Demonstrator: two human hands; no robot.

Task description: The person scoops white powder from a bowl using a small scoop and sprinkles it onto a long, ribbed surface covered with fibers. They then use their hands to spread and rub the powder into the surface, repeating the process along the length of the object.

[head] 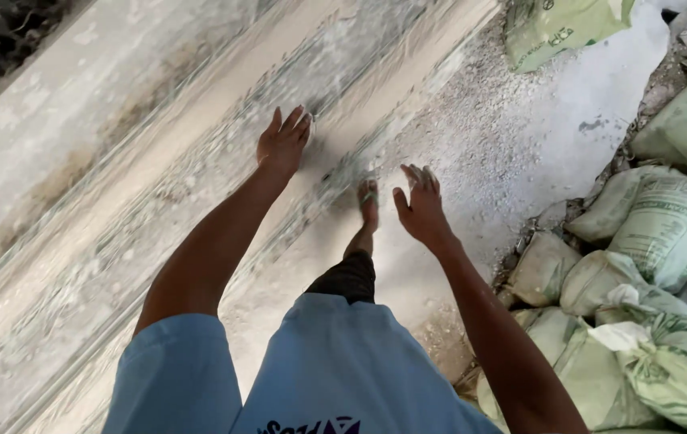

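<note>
Light blue short-sleeved shirt, dark shorts, a sandal, bare forearms.

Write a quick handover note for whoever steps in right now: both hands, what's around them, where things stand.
Left hand: open, fingers stretched, empty, over the dusty pale concrete slab.
Right hand: open, empty, over the gritty ground.
One sandalled foot is forward between the hands.
Filled greenish sacks are piled on the right; one more sack lies at the top.
Done: nothing visibly picked up.
Left: the sacks lie untouched.
</note>
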